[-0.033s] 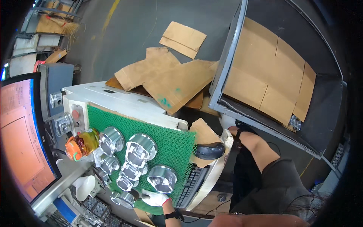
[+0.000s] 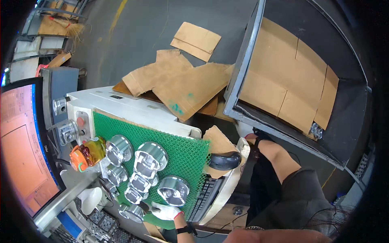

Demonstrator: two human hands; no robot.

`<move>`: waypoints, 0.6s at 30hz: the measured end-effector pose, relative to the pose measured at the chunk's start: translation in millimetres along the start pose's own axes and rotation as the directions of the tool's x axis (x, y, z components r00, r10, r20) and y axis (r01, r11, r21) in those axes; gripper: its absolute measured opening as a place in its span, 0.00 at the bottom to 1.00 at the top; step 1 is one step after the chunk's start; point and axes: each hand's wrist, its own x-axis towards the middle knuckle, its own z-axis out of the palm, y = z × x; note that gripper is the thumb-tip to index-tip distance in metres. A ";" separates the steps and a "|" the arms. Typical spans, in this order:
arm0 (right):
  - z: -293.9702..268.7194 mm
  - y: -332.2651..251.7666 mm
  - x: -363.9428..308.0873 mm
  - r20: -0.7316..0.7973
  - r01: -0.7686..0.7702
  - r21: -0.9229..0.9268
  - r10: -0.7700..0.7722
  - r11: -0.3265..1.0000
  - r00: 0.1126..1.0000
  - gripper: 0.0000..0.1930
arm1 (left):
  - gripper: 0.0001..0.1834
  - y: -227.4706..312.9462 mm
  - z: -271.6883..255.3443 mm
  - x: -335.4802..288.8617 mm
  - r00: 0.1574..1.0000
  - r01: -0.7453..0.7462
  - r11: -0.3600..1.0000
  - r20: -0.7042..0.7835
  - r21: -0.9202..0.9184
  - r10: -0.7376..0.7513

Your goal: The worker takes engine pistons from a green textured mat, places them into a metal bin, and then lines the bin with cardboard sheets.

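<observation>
My left hand (image 2: 164,212), in a white glove with a dark band at the wrist, lies low on a green mesh mat (image 2: 180,152). Its fingers stretch out and seem to hold nothing, though the fingertips show only in part. Just above it stands a shiny metal piston (image 2: 173,190). Several more pistons are grouped to its left, among them a large piston (image 2: 150,158), a smaller piston (image 2: 135,194) and a piston (image 2: 131,212) lying tilted by the mat's lower edge. My right hand is out of view.
A monitor (image 2: 20,141) fills the left side, beside an orange-lidded jar (image 2: 87,156). A keyboard (image 2: 202,198) and black rounded device (image 2: 225,160) sit right of the mat. Cardboard (image 2: 178,81) lies behind the desk; a grey bin (image 2: 344,121) holds more.
My bare knee has shifted slightly to the right. The gloved hand and the pistons stay in place.
</observation>
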 end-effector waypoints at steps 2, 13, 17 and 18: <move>4.6 5.4 -0.7 0.029 0.035 0.034 -0.036 0.999 0.999 0.20 | 0.29 -4.9 0.0 6.2 0.999 0.043 0.999 0.006 0.032 -0.044; -35.8 -2.3 -24.1 0.256 0.029 0.029 -0.036 0.999 0.966 0.20 | 0.30 -21.8 11.2 10.4 0.999 -0.005 0.999 -0.046 0.032 0.007; -58.3 9.1 -38.8 0.471 -0.066 -0.134 0.122 0.989 0.874 0.21 | 0.28 -16.1 5.5 3.4 0.998 -0.031 0.997 -0.052 0.075 0.035; -55.9 20.8 -50.0 0.512 0.031 -0.096 0.023 0.995 0.859 0.19 | 0.27 -14.3 2.7 2.8 0.997 -0.046 0.994 -0.059 0.098 0.052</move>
